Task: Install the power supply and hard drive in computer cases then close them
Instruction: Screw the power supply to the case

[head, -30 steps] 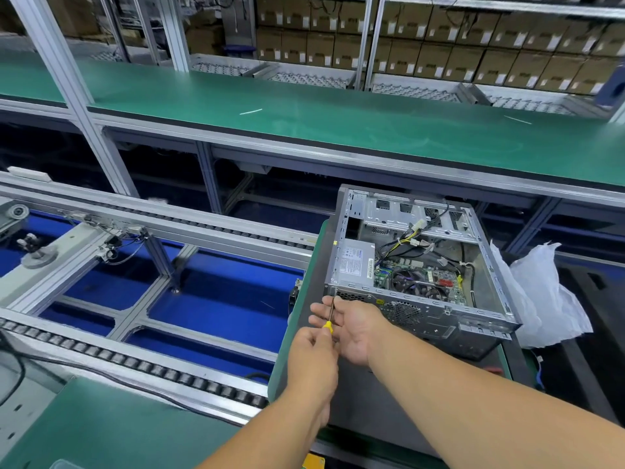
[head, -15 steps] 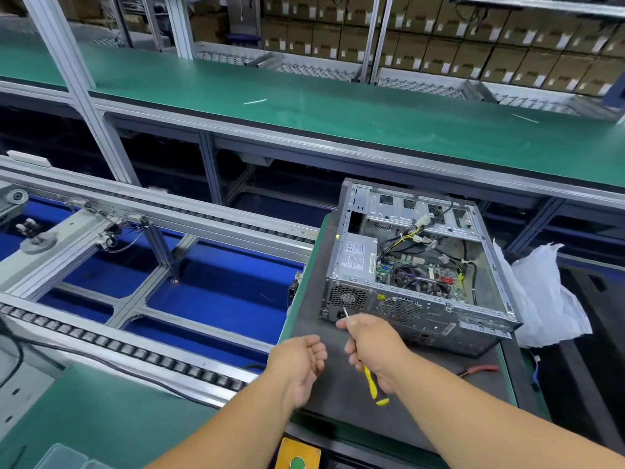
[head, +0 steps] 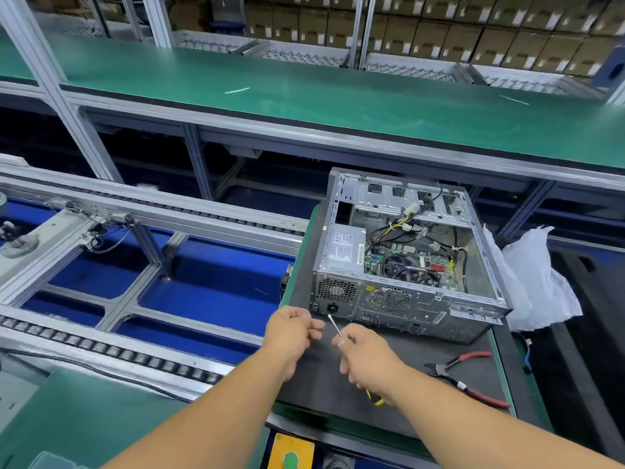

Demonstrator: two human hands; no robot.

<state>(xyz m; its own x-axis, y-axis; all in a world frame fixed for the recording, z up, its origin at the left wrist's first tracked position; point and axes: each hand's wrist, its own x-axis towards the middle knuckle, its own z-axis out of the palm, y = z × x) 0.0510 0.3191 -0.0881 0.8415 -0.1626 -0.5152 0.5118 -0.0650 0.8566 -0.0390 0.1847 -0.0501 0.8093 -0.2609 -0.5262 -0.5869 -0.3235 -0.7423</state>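
Observation:
An open grey computer case point(head: 419, 302) lies on a dark mat point(head: 416, 367), its rear panel facing me. The silver power supply point(head: 345, 248) sits in its near left corner, with cables and the motherboard to the right. My right hand point(head: 368, 357) grips a yellow-handled screwdriver point(head: 334, 325); the metal tip points up at the rear panel near the power socket. My left hand point(head: 292, 335) hovers just left of the tip with fingers curled; whether it pinches something small I cannot see.
Red-handled pliers point(head: 463, 377) lie on the mat to the right. A crumpled white plastic bag point(head: 537, 282) sits right of the case. Roller conveyor rails point(head: 135, 353) run to the left over blue panels. A yellow box with a green button point(head: 291, 453) is below.
Both hands pulled back from the rear panel toward me. The right hand took the screwdriver alone, then aimed its tip at the panel again; the left hand came back beside it.

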